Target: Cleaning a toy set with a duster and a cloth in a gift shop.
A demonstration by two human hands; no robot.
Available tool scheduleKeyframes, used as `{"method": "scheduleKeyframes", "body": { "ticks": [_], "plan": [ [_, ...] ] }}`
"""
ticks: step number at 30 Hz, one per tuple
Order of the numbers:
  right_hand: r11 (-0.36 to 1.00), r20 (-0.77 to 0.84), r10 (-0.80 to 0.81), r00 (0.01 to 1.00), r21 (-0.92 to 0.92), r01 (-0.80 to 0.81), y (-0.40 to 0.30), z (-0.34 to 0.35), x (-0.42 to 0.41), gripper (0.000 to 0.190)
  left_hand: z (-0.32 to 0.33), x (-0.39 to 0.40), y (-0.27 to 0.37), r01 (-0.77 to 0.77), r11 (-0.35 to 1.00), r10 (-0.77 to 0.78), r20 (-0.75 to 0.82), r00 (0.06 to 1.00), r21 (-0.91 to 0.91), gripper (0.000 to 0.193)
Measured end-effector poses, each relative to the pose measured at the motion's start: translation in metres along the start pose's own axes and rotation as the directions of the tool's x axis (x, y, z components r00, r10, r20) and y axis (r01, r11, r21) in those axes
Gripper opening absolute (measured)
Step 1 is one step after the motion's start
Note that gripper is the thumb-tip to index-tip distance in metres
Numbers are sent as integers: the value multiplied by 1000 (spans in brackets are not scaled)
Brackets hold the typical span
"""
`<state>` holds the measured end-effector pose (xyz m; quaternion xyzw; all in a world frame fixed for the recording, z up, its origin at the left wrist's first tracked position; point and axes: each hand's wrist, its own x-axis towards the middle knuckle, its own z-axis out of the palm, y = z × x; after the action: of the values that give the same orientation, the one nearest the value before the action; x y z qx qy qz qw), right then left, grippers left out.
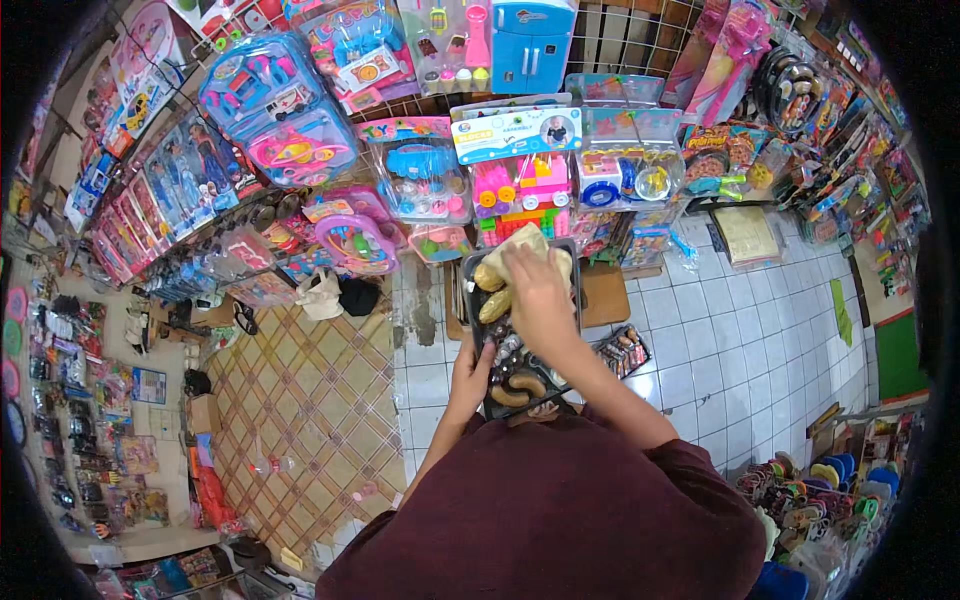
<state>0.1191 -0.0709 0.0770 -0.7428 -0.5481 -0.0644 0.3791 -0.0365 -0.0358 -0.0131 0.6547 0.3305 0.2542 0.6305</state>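
A black tray [576, 279] of toy food lies before me, its long side running away from my body. Two golden, potato-like pieces [495, 306] show in its far half. Curved brown sausage-like pieces [511, 394] fill the near end, with small dark and silvery pieces between. My left hand [469, 379] grips the tray's left edge, thumb on top. In my right hand [536, 300] is a cream cloth [517, 255], pressed against the far part of the tray and hiding what lies beneath. Whether a clear film covers the tray, I cannot tell.
A second black tray [624, 351] of packed pieces rests on the white tiles to the right. Cardboard [604, 294] stands behind the tray. Ahead, bagged toy blocks [521, 187] and a blue toy refrigerator [534, 49] line a wire rack. Sandals [817, 495] are piled at lower right.
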Motion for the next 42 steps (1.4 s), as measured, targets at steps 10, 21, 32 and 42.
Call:
{"method": "scheduleKeyframes", "body": {
  "ticks": [10,21,32,42],
  "plan": [
    [990,49,70,996,120,-76,13,-11,-13,42,21,-14,21,-121,937,156,-81,984,327,19],
    [902,226,-427,875,42,430,37,-6,-16,55,18,-9,-40,-162,943,215,-158,964,291,28],
    [943,15,-327,945,73,326,42,8,-26,56,16,11,-20,-124,968,129,-6,992,216,27],
    [909,133,-414,900,103,403,72,-14,-27,53,30,9,-26,-109,976,113,-14,993,187,21]
  ]
}}
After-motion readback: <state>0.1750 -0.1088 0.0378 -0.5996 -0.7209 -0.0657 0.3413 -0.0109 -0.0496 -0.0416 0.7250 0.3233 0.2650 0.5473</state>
